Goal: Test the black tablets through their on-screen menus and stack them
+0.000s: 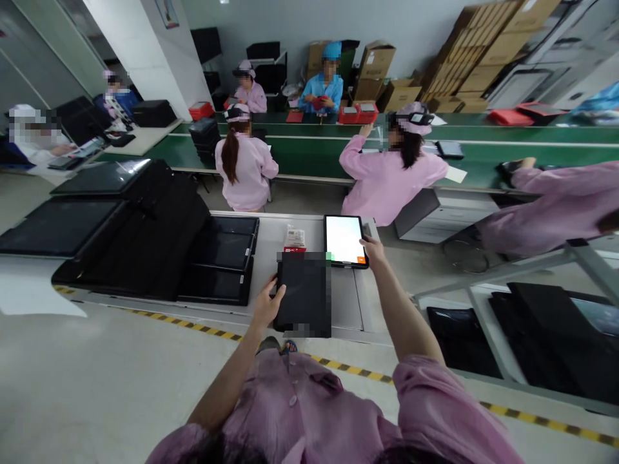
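Note:
In front of me my left hand (269, 299) grips the left edge of a dark tablet-like panel (304, 296), thumb over its face; parts of it are blurred out. My right hand (374, 251) is closed on the right edge of a tablet (344, 235) with a lit white screen and an orange patch in its lower corner. This tablet is at the right end of a light grey bench (268, 238). Between the two, just beyond the dark panel, lies a small red and white packet (294, 238).
Black trays (225, 241) holding dark screens stand on the bench's left, beside large dark panels (62, 225). Co-workers in pink (244, 158) sit along a green conveyor line (300, 151) beyond. To the right, a metal rack (488, 322) carries dark panels. Striped tape (348, 367) marks the floor.

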`<state>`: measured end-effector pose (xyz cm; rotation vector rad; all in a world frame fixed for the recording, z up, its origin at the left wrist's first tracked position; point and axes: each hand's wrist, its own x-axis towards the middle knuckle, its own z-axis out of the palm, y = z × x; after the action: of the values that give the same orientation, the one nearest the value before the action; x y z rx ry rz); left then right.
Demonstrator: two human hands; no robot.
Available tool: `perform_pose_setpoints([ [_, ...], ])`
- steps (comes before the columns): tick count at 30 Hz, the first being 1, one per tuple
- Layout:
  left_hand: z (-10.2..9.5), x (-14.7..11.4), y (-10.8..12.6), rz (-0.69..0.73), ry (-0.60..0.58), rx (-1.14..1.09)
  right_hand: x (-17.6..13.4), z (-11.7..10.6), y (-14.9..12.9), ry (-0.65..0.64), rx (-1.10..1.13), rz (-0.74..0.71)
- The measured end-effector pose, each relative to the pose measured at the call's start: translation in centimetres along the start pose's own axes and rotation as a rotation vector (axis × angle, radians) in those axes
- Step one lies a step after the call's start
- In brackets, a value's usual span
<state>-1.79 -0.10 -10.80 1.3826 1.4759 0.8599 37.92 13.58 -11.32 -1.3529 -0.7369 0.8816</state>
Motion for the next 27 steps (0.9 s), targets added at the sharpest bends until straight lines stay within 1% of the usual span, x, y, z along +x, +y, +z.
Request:
perform_pose_setpoints([
  [2, 0.1, 0.1, -0.2, 0.023, 0.015, -0.005, -1.1, 0.3, 0.1, 0.052, -0.081, -0.028],
  [4, 0.3, 0.3, -0.4, 0.037, 0.037, -0.009, -4.1, 1.1, 0.9, 0.062, -0.153, -0.060],
  [5, 0.4, 0.4, -0.4, 0.039, 0.044, -0.014, -6.3, 1.7, 1.7, 0.039, -0.181, -0.072],
  [6, 0.4, 0.5, -0.5, 0.040, 0.044, -0.022, -8.9, 2.4, 2.5, -0.046, -0.246, -0.093],
  [8, 0.5, 0.8, -0.6, 0.043, 0.030, -0.042, -14.2, 4.1, 4.3, -0.207, -0.239, -0.092],
  [9, 0.5, 0.9, -0.7, 0.044, 0.024, -0.050, -16.6, 4.9, 5.1, -0.248, -0.227, -0.089],
  [11, 0.5, 1.1, -0.8, 0.049, 0.019, -0.060, -19.8, 6.0, 6.0, -0.231, -0.215, -0.070],
  [13, 0.6, 1.2, -0.9, 0.047, 0.025, -0.068, -20.9, 6.5, 6.1, -0.210, -0.190, -0.039],
  [17, 0.6, 1.3, -1.0, 0.042, 0.032, -0.070, -20.0, 6.4, 5.3, -0.218, -0.183, -0.005],
  [20, 0.7, 1.5, -1.0, 0.070, 0.024, -0.075, -19.7, 6.4, 5.0, -0.206, -0.216, -0.012],
  [23, 0.7, 1.5, -1.0, 0.070, 0.055, -0.076, -20.4, 6.6, 5.1, -0.188, -0.212, -0.029],
  [27, 0.9, 1.4, -1.5, 0.055, 0.082, -0.114, -22.0, 6.6, 5.4, -0.181, -0.194, -0.015],
])
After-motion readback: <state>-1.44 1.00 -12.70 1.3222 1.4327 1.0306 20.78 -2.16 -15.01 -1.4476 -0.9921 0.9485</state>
